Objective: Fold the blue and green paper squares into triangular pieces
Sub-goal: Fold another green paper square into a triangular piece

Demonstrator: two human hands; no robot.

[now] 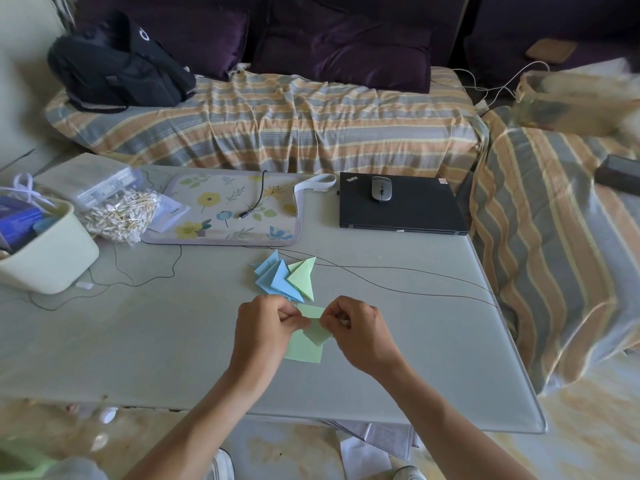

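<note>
Here, left hand [266,327] & right hand [356,329] pinch green paper [306,349] at frame centre (above surface); uneven pinch could skew crease.

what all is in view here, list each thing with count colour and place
green paper: one, pale green, near table edge, between both hands
folded triangles: a small pile, blue and green, just beyond the hands
table: one, grey
laptop: one, black, closed, far right of table
mouse: one, grey, on the laptop
floral mat: one, cream with flowers, far middle
cable: one, black, lying on the mat
swab bag: one, clear, left of mat
bin: one, cream, far left
backpack: one, black, on striped sofa
left hand: pinches the paper
right hand: pinches the paper
</note>
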